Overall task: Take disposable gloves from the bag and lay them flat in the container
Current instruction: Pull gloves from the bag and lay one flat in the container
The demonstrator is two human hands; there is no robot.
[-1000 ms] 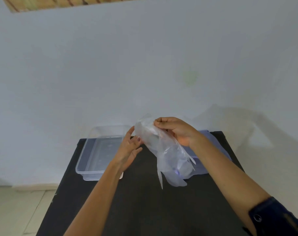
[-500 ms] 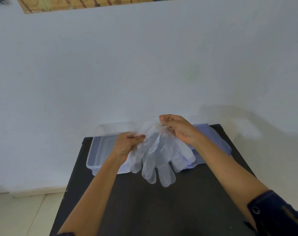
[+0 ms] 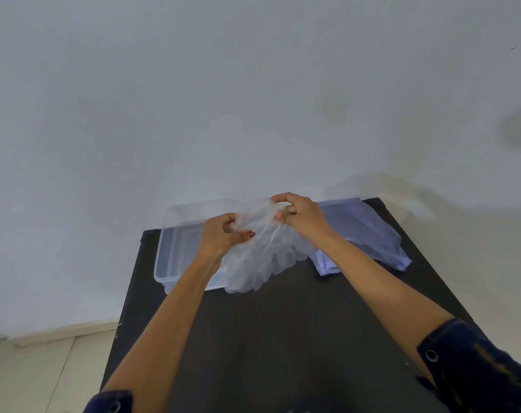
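Note:
A thin clear disposable glove (image 3: 260,257) hangs cuff up and fingers down between both hands, above the right end of the container. My left hand (image 3: 222,236) pinches its left cuff edge. My right hand (image 3: 301,217) pinches the cuff's upper right edge, fingers curled. The clear plastic container (image 3: 169,248) lies on the black table at the back left; its right part is hidden behind the glove and my left hand. The pale bluish bag (image 3: 372,234) lies flat at the back right, behind my right wrist.
The black table (image 3: 283,338) stands against a white wall (image 3: 253,99), which rises right behind the container and bag. Light floor tiles (image 3: 44,377) show past the table's left edge.
The glove has been opened out from a bunched strip to a spread shape held by both hands. Both hands have shifted slightly left, toward the container. The view has tilted down.

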